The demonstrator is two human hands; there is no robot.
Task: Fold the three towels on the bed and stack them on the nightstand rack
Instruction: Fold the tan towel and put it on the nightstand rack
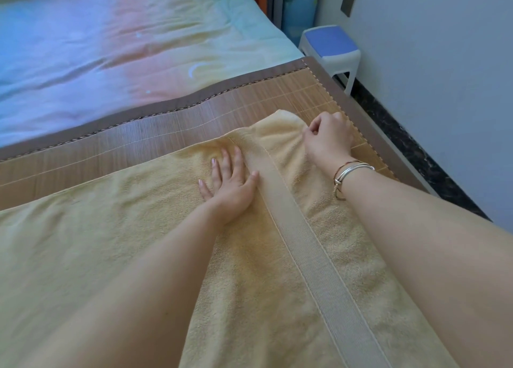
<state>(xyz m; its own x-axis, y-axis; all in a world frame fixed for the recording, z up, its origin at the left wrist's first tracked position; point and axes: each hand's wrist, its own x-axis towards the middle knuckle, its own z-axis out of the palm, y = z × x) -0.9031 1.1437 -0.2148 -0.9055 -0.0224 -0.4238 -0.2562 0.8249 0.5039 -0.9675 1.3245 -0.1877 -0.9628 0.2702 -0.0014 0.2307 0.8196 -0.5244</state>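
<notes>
The far corner of the yellow towel [155, 229] seems pinched by the curled right hand [327, 137]; the left hand [230, 181] is pressed flat just beside it.

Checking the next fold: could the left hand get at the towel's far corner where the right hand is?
Probably yes: the left hand lies flat on the yellow towel beside the woven band, with nothing between it and the corner the right hand pinches.

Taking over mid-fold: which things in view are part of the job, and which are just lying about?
Job: yellow towel; left hand pressing it flat; right hand gripping its far edge.
Lying about: bamboo mat; pastel quilt; blue-topped stool.
</notes>
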